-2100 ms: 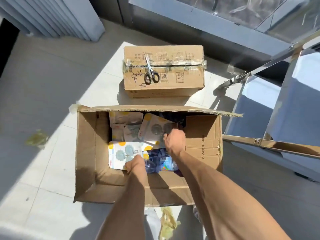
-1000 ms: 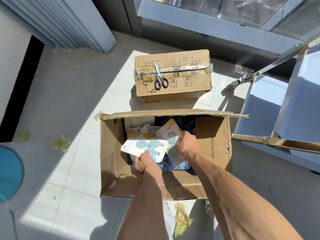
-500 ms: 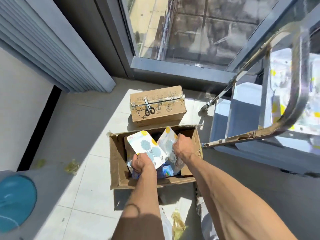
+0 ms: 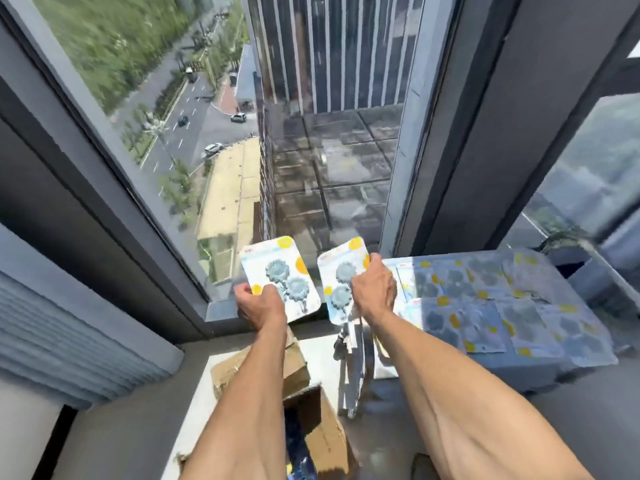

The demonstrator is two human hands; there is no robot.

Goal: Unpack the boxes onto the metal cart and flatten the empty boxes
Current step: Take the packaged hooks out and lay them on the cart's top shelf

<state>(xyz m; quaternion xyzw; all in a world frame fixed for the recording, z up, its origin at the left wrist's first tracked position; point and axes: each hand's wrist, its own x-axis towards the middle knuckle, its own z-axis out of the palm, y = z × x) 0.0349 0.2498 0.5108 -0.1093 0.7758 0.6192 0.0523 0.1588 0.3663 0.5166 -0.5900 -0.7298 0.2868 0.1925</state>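
While hands are raised apart | left hand (image 4: 262, 304) grips pack (image 4: 280, 277) | right hand (image 4: 374, 291) grips second pack (image 4: 341, 284)

head cam | faces forward toward window (image 4: 311, 133) | hands close below

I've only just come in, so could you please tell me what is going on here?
A person is unpacking. The left hand holds one blister pack, and the right hand holds another pack, both raised in front of the window. Matching packs already lie on the metal cart to the right. The open cardboard box sits on the floor below.
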